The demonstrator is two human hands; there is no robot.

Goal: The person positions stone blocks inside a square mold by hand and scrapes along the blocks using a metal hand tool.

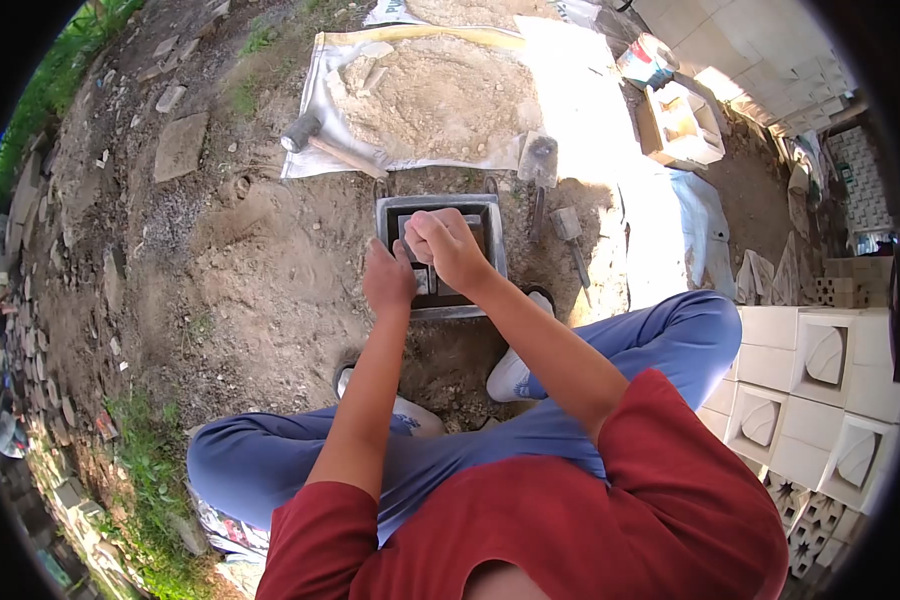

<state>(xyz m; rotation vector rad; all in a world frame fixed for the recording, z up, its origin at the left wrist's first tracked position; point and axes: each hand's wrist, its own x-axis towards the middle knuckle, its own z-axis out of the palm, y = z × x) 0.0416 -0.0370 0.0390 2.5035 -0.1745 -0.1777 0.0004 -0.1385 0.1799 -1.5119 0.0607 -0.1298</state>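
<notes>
A grey, box-shaped metal mould (440, 313) with an inner frame sits on the dirt between my feet. Over its middle my right hand (452, 248) is closed in a fist; whatever it may grip is hidden. My left hand (388, 277) rests against the mould's left side, thumb apart from the other fingers, which point away from me. Beyond the mould lies a mallet (320, 142) with a dark head and wooden handle, on the edge of a white sheet. A flat trowel (538, 165) and a smaller scraper-like tool (570, 235) lie to the right.
A heap of sandy mix (440, 95) covers the sheet ahead. At the upper right stand a bucket (647, 60) and a pale moulded block (682, 125). Stacked cream blocks (795, 400) rise on my right. Stones and weeds (150, 470) border the left.
</notes>
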